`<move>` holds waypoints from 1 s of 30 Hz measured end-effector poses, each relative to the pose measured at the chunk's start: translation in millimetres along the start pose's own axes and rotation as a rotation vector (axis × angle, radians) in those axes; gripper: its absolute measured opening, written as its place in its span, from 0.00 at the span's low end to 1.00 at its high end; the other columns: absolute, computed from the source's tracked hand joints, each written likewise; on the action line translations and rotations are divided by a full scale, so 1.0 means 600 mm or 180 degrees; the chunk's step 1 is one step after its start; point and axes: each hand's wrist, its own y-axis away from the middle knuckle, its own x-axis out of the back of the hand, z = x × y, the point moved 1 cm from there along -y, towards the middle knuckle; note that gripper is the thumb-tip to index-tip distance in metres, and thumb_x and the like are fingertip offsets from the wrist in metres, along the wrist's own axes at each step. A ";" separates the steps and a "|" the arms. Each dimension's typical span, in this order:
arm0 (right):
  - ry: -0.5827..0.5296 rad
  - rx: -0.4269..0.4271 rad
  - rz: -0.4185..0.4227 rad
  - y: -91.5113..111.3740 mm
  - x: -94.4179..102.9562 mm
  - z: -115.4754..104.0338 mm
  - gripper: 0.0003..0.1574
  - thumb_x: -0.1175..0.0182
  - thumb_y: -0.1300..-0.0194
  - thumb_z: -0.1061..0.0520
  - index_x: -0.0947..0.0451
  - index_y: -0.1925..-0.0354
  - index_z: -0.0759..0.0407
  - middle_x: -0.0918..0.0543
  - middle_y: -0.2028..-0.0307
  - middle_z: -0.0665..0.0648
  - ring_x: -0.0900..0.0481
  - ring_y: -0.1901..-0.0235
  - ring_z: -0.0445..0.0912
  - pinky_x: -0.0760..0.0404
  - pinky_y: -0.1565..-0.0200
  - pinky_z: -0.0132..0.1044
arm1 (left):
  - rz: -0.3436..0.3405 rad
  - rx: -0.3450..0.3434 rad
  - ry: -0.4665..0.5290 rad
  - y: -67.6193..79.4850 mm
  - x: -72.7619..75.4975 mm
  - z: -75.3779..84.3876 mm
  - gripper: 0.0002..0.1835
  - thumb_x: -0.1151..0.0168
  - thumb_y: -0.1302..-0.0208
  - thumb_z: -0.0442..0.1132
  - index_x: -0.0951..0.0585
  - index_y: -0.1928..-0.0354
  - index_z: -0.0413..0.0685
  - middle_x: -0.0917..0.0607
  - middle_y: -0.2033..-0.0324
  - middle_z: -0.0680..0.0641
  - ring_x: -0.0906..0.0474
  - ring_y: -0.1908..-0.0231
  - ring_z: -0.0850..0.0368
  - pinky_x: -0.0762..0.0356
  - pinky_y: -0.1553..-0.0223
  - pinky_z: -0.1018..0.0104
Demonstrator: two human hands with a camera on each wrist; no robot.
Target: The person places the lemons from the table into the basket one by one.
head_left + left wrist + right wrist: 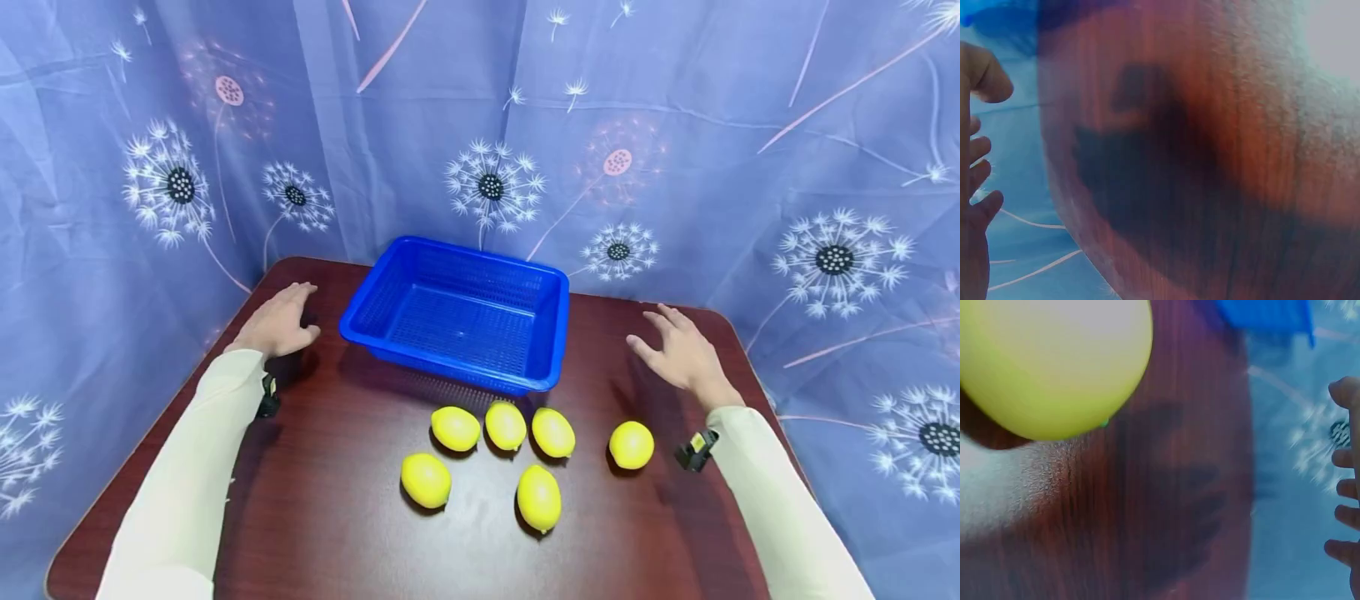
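Observation:
In the head view a blue plastic basket [457,367] with perforated walls stands at the back of the table. Several yellow lemons lie in front of it, among them one lemon [426,481] at the near left and another lemon [539,498] at the near middle. Apart from the group, a single lemon [631,445] sits closest to the right hand; this lemon [1054,362] looms large in the right wrist view. My left hand [276,323] hovers left of the basket, fingers relaxed and holding nothing. To the basket's right, my right hand [681,353] is likewise relaxed, touching nothing.
The dark red-brown wooden table [322,517] has rounded corners. Behind and beside it hangs a blue curtain [420,125] printed with dandelions, close to the table's back edge. A small black wrist camera [697,451] is strapped at the right sleeve.

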 end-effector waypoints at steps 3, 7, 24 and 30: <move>-0.0002 0.0119 0.0186 0.028 0.018 -0.017 0.45 0.47 0.27 0.31 0.32 0.29 0.62 0.37 0.27 0.70 0.39 0.30 0.70 0.29 0.46 0.75 | 0.0205 0.0055 0.0281 0.004 0.008 -0.001 0.34 0.45 0.31 0.40 0.38 0.27 0.34 0.37 0.28 0.28 0.41 0.29 0.29 0.44 0.28 0.35; 0.0012 0.0270 0.0412 0.067 0.032 -0.036 0.40 0.41 0.29 0.34 0.27 0.33 0.60 0.30 0.30 0.68 0.34 0.32 0.68 0.26 0.50 0.74 | 0.0520 0.0078 0.0694 0.007 0.008 0.010 0.26 0.53 0.24 0.43 0.33 0.30 0.36 0.29 0.33 0.29 0.32 0.35 0.31 0.37 0.34 0.35; -0.0027 0.0430 0.0706 0.185 0.013 -0.101 0.35 0.32 0.36 0.40 0.21 0.39 0.58 0.20 0.39 0.64 0.25 0.40 0.62 0.19 0.56 0.68 | 0.0648 0.0833 0.3446 -0.009 -0.042 0.113 0.36 0.43 0.25 0.58 0.26 0.34 0.31 0.14 0.54 0.46 0.17 0.62 0.67 0.17 0.59 0.76; -0.0117 0.0311 0.0676 0.217 -0.013 -0.107 0.36 0.31 0.36 0.40 0.22 0.38 0.57 0.19 0.40 0.63 0.23 0.42 0.62 0.19 0.55 0.68 | 0.0584 0.1029 0.3562 -0.009 -0.049 0.125 0.32 0.37 0.27 0.52 0.25 0.34 0.31 0.15 0.68 0.61 0.18 0.69 0.69 0.18 0.64 0.77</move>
